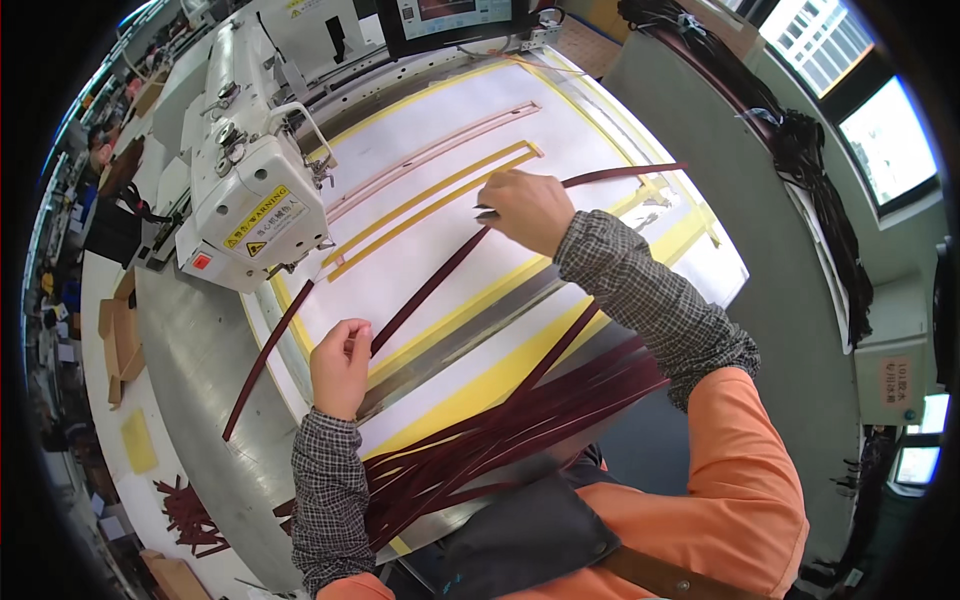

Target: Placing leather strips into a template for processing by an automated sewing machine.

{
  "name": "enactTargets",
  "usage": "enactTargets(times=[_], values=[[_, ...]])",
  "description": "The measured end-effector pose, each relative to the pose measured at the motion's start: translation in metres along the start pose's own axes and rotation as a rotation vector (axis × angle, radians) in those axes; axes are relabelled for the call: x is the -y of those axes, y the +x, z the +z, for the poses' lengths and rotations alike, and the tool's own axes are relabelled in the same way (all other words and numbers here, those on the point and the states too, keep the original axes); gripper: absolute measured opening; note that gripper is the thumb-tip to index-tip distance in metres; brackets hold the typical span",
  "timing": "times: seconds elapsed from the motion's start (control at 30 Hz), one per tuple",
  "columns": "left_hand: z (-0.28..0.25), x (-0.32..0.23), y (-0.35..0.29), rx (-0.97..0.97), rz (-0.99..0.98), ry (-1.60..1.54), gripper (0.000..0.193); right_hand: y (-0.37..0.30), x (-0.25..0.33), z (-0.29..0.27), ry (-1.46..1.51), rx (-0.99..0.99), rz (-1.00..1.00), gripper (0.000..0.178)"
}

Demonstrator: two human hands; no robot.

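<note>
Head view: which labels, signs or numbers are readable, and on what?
Wording not copied.
Yellow-and-white warning label: readable, on the white metal sewing-machine head.
Pink rectangular paper sign: readable, on the pale boxy cabinet.
Small orange-red square sticker: same head, too small.
Small yellow label: white machine housing, too small.
Black-framed flat screen: text too blurred.

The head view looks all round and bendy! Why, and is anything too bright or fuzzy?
Head view: its fisheye lens bends straight edges and leaves black corners; same view, the upper-right window glares nearly white; same view, the left hand and right hand look fairly clear; same view, small things along the far left edge are too small and soft to make out.
</note>
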State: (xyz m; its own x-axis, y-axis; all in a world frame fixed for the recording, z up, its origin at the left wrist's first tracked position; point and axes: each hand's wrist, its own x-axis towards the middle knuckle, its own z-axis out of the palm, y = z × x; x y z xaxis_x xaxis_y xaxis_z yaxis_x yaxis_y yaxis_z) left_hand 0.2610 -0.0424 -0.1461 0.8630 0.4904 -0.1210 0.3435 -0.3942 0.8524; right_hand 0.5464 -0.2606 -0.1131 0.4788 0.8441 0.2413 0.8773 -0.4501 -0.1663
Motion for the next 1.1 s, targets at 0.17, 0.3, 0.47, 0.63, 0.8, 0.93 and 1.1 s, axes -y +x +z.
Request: enactTargets(times=[0.17, 0.3, 0.47, 0.63, 0.8, 0.93, 1.1], values=[[0.026, -0.006, -0.008, -0.179, 0.286, 0.426, 0.025, 0.0, 0.058, 0.049, 0.321, -0.02, -0.322, 0.023], [0.024, 0.0, -0.002, -0.163, 0.245, 0.34, 0.019, 0.006, 0.094, 0.068, 0.339, -0.036, -0.416, 0.025], [0.031, 0.001, -0.015, -0.288, 0.422, 0.615, 0.018, 0.003, 0.111, 0.069, 0.363, 0.034, -0.44, 0.03], [0.034, 0.001, -0.012, -0.319, 0.436, 0.601, 0.017, 0.0, 0.117, 0.068, 0.317, -0.029, -0.453, 0.029], [0.03, 0.004, -0.007, -0.294, 0.41, 0.476, 0.021, 0.004, 0.125, 0.058, 0.231, 0.143, -0.371, 0.026], [0.031, 0.018, -0.005, -0.324, 0.298, 0.258, 0.021, 0.008, 0.13, 0.058, 0.391, 0.086, -0.341, 0.021], [0.005, 0.036, -0.005, -0.312, 0.161, -0.081, 0.016, 0.021, 0.14, 0.072, 0.556, 0.145, -0.278, 0.018]])
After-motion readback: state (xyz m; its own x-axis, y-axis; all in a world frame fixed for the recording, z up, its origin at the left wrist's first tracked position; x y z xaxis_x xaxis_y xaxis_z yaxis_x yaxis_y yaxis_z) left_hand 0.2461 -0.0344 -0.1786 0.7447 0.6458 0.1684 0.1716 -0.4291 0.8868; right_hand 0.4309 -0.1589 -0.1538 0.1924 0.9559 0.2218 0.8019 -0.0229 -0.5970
